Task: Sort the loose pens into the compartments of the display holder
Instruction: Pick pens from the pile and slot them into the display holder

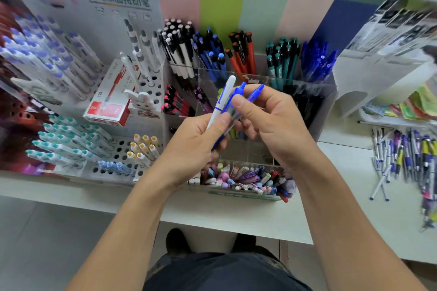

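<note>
Starting at the fingertips: the left hand (201,139) has its thumb and curled fingers wrapped round a small bunch of pens, including a white plastic pen with a blue clip and band (222,101) that sticks up and leans away from the camera. The right hand (267,120) is pinching a translucent blue click pen (256,92) between thumb and fingers, its fingertips touching the same bunch, and a second blue click pen (239,88) pokes up between the two hands. I honestly can't tell which hand has that one.

These are light, stiff plastic barrels, a bit slick, so a bunch like this will want to fan out and slip. My guess is it's best to pinch one mid-barrel near the clip and lift it out alone, not by the tip.

Both hands hover right over the clear acrylic display holder with divided compartments (326,111). Its back row is sorted by colour: black-and-white pens, blue ones, orange-red, teal, then a compartment of translucent blue pens (318,61) that looks like the match. The near mixed bin of jumbled pens and caps (248,179) sits below the wrists, and a loose pile of pens on the white counter (402,156) lies well off to the right.
</note>
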Motion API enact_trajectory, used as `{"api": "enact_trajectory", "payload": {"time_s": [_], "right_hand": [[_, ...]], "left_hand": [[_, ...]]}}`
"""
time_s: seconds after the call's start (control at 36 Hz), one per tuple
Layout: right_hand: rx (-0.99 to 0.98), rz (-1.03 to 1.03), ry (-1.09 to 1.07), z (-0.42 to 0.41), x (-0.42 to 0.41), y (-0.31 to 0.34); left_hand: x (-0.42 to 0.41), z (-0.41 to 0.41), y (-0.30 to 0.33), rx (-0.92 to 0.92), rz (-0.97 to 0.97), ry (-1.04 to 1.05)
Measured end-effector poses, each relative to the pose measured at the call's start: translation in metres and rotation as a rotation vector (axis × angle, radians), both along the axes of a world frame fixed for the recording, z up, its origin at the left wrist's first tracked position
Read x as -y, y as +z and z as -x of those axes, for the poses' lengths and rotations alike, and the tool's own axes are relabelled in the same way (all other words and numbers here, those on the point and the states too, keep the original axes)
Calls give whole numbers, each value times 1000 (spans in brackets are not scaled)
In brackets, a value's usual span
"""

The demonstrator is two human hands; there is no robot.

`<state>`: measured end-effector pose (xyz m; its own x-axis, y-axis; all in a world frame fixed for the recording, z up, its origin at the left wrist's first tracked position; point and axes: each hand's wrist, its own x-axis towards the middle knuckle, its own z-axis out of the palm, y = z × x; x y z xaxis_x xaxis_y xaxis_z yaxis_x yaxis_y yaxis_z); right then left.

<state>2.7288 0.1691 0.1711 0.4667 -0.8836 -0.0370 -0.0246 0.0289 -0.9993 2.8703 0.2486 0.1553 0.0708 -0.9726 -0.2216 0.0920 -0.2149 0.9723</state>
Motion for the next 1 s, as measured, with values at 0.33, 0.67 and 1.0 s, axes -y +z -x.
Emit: {"api": "enact_trajectory", "payload": {"time_s": [0.33,0.67,1.0], "right_hand": [[173,467,-691,105,39,55],[-685,733,-443,100,101,42],[-587,728,-478,93,93,34]], "left_hand": [[26,37,3,-236,-75,53],[53,65,17,-440,-43,-10],[45,66,7,-253,5,34]]}}
